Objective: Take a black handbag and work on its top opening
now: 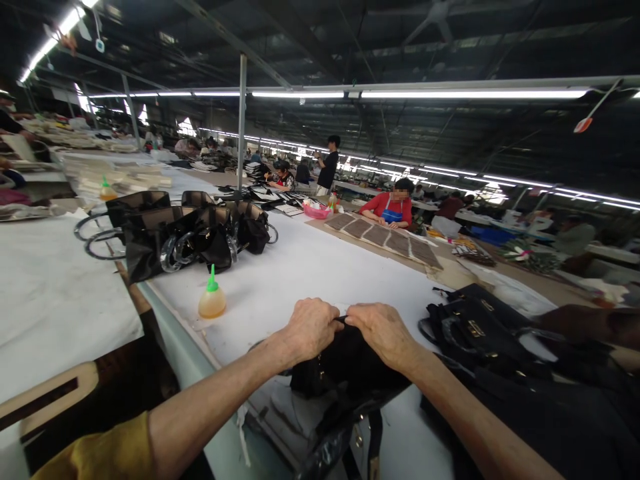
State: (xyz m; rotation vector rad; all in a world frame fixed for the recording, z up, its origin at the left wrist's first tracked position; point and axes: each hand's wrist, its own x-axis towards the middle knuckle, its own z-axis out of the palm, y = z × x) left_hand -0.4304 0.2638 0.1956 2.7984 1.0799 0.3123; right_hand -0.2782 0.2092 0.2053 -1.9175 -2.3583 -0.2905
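A black handbag [345, 373] lies on the white table [280, 280] right in front of me. My left hand [313, 328] is closed over its top edge on the left. My right hand [383, 331] grips the same edge beside it, so the knuckles nearly touch. Both fists hide the part of the bag they pinch. A strap with a metal buckle [357, 437] hangs from the bag toward me.
A glue bottle with a green nozzle [212, 297] stands left of my hands. Several black bags [190, 233] are piled farther back, more black bags [475, 330] lie at right. A person in red [393, 207] works over brown panels [385, 237] across the table.
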